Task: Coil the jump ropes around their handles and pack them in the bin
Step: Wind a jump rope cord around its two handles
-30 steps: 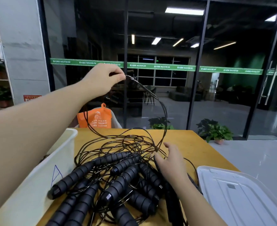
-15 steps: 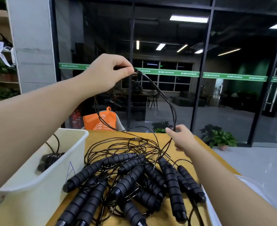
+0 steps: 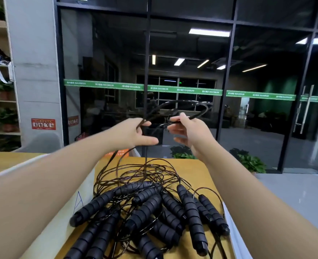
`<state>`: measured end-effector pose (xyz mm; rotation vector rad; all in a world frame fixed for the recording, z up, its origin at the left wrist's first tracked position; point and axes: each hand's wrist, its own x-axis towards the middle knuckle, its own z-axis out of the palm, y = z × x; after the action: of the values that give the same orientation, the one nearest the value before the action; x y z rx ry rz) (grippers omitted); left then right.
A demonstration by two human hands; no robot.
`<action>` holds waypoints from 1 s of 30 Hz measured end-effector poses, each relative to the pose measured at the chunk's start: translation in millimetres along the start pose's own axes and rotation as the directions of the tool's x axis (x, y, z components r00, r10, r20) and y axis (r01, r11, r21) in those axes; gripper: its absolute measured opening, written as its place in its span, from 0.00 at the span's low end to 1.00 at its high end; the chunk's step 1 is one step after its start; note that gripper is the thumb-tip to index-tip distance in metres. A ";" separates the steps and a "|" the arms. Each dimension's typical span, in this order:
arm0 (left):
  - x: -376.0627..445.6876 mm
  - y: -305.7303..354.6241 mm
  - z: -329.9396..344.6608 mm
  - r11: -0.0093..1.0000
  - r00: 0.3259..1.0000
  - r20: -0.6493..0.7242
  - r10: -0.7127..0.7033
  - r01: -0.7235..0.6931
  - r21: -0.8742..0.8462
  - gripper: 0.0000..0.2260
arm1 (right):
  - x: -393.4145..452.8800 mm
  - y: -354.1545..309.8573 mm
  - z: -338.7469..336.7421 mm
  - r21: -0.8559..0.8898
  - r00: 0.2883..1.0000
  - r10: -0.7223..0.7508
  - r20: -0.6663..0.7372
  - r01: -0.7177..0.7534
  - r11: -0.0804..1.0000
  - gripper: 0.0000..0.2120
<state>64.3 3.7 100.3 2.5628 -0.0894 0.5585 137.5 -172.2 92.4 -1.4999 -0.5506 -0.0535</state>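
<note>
Tangled jump ropes [image 3: 145, 208] on table [image 3: 197, 171] beside bin [image 3: 61, 212], both hands' fingers [image 3: 145, 124] pinching one raised cord [image 3: 182, 104].

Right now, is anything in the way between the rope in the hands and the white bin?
Nothing separate blocks the way, but the thin black rope, pinched by the left hand and right hand, runs down into the tangled heap of black foam-handled ropes. The white plastic bin sits just left of it.
</note>
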 end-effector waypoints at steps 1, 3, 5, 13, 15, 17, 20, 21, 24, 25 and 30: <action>0.6 -0.7 7.6 1.000 1.000 0.029 0.002 -0.003 0.030 0.26 | -0.6 -1.1 4.4 0.036 0.999 0.000 0.043 -0.002 0.999 0.16; 5.9 -4.7 21.9 0.995 0.999 0.051 0.002 -0.007 0.100 0.18 | -3.0 -2.5 11.4 0.119 0.991 -0.005 0.133 -0.011 0.993 0.17; 12.4 -9.1 32.3 0.998 0.999 -0.003 -0.051 0.051 0.046 0.10 | -3.9 -2.4 14.0 0.170 0.979 -0.018 0.205 -0.017 0.985 0.16; 15.1 -9.8 -19.6 0.899 0.992 -0.099 -0.080 0.115 0.422 0.14 | -7.5 31.0 -3.0 -0.248 0.971 0.086 0.225 -0.029 0.968 0.06; 15.5 -5.6 -35.2 0.858 0.997 -0.069 -0.043 0.072 0.508 0.12 | -12.2 45.1 0.1 -0.413 0.959 0.099 0.265 0.020 0.910 0.08; 15.0 1.5 -47.0 0.823 0.997 -0.055 0.046 -0.006 0.569 0.10 | -14.4 56.3 12.6 -0.457 0.941 0.096 0.325 0.067 0.887 0.12; 15.1 6.9 -57.9 0.762 0.981 -0.022 0.194 -0.137 0.633 0.08 | -9.0 61.4 40.1 -0.497 0.918 0.039 0.394 0.177 0.850 0.17; 15.1 7.5 -59.9 0.731 0.973 0.002 0.231 -0.175 0.660 0.07 | -5.9 61.1 48.9 -0.502 0.921 0.035 0.389 0.179 0.846 0.15; 13.3 11.0 -64.1 0.584 0.941 0.107 0.320 -0.285 0.761 0.11 | 2.5 59.9 69.7 -0.509 0.911 0.018 0.413 0.215 0.834 0.22; 11.8 11.3 -66.3 0.541 0.928 0.139 0.345 -0.318 0.779 0.12 | 7.4 63.5 74.4 -0.503 0.911 0.010 0.412 0.219 0.836 0.26; -6.1 4.6 -81.0 0.201 0.595 0.307 0.743 -0.635 0.746 0.12 | 31.4 76.3 91.9 -0.248 0.960 -0.026 0.277 0.098 0.964 0.43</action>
<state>27.8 39.8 163.5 3.2554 -1.3511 1.3730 164.2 -68.4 31.1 -1.7587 -0.8388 0.0338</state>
